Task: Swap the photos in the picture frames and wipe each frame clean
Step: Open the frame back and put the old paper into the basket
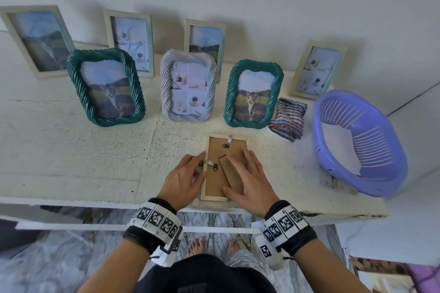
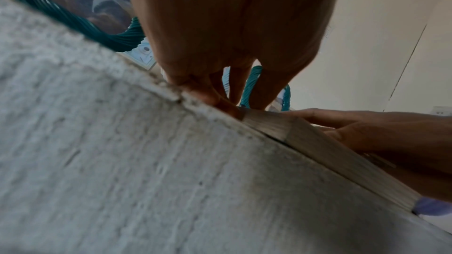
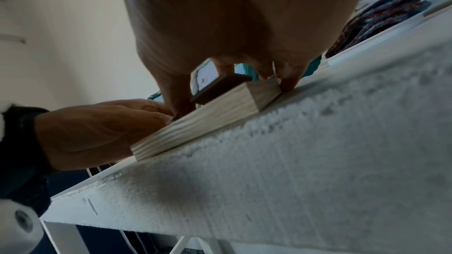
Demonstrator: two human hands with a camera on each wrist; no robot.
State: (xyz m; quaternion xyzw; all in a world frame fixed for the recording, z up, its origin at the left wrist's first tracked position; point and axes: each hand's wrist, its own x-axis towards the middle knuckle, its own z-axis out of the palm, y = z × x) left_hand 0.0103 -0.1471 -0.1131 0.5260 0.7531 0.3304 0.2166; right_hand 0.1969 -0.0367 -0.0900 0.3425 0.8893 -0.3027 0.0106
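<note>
Pale wooden frame (image 1: 204,194) face down, brown backing.

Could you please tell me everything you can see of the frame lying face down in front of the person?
The face-down frame is a pale wood-look rectangle lying flat near the table's front edge, its long side running away from the person. Its brown board back shows two dark hangers, light tabs at the far and left edges, and a fold-out stand. The right hand lies flat on the stand; the left hand touches the frame's left edge by the tab.
</note>
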